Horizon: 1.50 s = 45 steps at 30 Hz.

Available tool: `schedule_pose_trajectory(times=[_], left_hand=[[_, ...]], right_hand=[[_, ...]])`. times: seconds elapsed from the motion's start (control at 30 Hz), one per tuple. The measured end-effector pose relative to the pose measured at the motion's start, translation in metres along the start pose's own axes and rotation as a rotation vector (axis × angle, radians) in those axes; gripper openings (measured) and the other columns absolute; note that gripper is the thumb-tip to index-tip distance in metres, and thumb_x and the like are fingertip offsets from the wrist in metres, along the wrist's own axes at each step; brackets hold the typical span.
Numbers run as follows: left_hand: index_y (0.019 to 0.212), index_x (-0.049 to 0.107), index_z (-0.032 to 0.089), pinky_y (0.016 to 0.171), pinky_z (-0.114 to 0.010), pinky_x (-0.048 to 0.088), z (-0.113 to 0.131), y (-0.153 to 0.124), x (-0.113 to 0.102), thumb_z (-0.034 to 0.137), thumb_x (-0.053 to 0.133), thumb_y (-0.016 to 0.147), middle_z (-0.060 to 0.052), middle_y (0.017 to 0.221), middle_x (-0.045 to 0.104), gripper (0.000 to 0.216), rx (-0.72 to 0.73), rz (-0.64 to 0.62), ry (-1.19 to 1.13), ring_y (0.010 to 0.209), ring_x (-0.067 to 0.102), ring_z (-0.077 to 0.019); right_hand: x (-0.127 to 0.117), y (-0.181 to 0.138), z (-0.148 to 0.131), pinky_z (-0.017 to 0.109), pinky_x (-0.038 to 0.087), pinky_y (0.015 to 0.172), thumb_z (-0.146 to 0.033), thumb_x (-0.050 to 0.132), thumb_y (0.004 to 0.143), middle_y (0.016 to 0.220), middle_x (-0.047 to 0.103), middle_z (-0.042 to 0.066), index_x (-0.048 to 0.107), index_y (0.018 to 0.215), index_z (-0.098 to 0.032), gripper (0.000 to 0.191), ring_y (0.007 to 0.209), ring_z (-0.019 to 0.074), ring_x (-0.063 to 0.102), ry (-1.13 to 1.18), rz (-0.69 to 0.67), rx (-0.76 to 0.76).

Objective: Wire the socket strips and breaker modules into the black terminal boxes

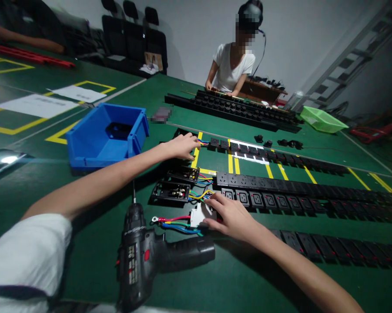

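My left hand (182,145) reaches over the farthest black end box (182,132), its fingertips at the coloured wires there and its thumb apart from the fingers. Whether it touches the wires is hard to see. My right hand (231,215) holds a white block (199,214) between thumb and fingers. From that block's left side come red, green and blue wires (179,226), with a ring terminal (155,220) on the red one. Just behind it lie two more open black end boxes (171,192), wired to long rows of black sockets (264,200).
A cordless drill (137,256) lies nearest me. Left of my left hand stands a blue bin (101,150) with a dark part inside. Across the green table (94,261), a co-worker (233,65) handles black strips (228,108). A green basket (323,119) sits at right.
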<state>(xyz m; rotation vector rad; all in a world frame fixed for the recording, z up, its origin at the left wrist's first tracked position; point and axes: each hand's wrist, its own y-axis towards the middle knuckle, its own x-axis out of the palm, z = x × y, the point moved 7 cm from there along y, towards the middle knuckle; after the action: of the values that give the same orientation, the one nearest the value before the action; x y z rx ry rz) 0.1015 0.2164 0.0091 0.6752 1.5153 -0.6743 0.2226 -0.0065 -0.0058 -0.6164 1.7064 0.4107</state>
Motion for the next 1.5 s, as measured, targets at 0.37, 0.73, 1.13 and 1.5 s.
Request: schedule_pose_trajectory(times=[0.37,0.73,1.13,1.5], left_hand=[[0.139,0.044,0.021,0.091,-0.034,0.046,-0.047,-0.021,0.029,0.035,0.068,0.077,-0.013,0.130,0.057,0.068,-0.159,-0.142,-0.051,0.114,0.057,-0.0285],[0.132,0.049,0.018,0.090,-0.032,0.047,-0.051,-0.067,0.023,0.036,0.062,0.081,-0.012,0.127,0.062,0.055,-0.190,-0.061,-0.154,0.111,0.060,-0.0267],[0.135,0.048,0.017,0.090,-0.032,0.047,-0.049,-0.083,0.024,0.036,0.059,0.084,-0.013,0.127,0.062,0.056,-0.192,0.010,-0.208,0.113,0.061,-0.0269],[0.136,0.047,0.017,0.095,-0.035,0.046,-0.046,-0.089,0.022,0.036,0.062,0.082,-0.013,0.125,0.059,0.059,-0.208,0.049,-0.205,0.113,0.057,-0.0268]], right_hand=[[-0.047,0.066,0.054,0.026,0.040,0.071,-0.023,0.051,0.094,0.107,0.062,0.008,0.058,0.119,-0.016,0.027,0.081,0.0136,0.057,0.059,0.136,0.040],[-0.006,0.209,0.096,0.023,0.046,0.075,-0.011,0.070,0.075,0.105,0.067,0.011,0.057,0.127,-0.008,0.054,0.087,0.0162,0.061,0.116,-0.026,0.024],[-0.007,0.261,0.094,0.038,0.052,0.089,-0.030,0.059,0.095,0.100,0.066,0.006,0.065,0.103,-0.011,0.022,0.095,0.0170,0.063,0.059,0.069,0.086],[-0.013,0.256,0.081,0.039,0.048,0.093,-0.030,0.062,0.092,0.101,0.066,0.007,0.066,0.101,-0.011,0.021,0.097,0.0178,0.061,0.035,0.121,0.038]])
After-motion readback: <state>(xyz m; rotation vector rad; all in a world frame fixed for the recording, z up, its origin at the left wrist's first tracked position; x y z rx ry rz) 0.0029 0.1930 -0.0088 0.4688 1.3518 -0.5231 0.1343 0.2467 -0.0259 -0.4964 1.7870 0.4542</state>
